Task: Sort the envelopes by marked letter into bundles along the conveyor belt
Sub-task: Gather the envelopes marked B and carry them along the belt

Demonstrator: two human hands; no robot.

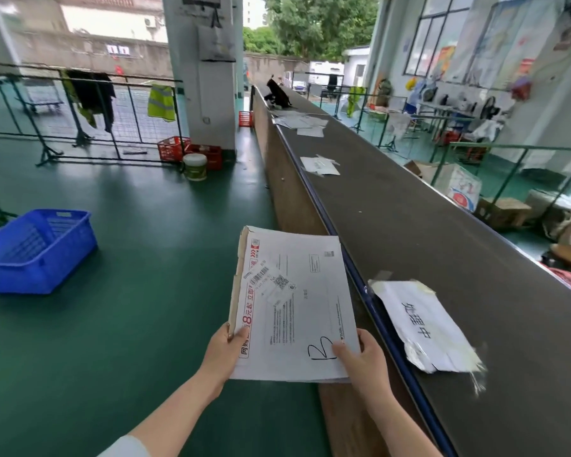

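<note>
I hold a stack of white envelopes (294,301) in front of me, left of the conveyor belt (426,219). The top envelope carries a handwritten letter B near its lower edge. My left hand (223,351) grips the stack's lower left corner, thumb on top. The lower right corner is pinched by my right hand (360,361), its thumb beside the B. On the belt lies a small bundle of envelopes (320,165) midway along, and a larger spread of envelopes (302,123) farther off. A taped white paper sign (422,324) sits on the belt near me.
A blue plastic basket (37,249) stands on the green floor at left. Red crates (192,153) and a white bucket (195,166) sit by a pillar (208,77). A black object (277,94) rests at the belt's far end. Cardboard boxes (501,211) crowd the belt's right side.
</note>
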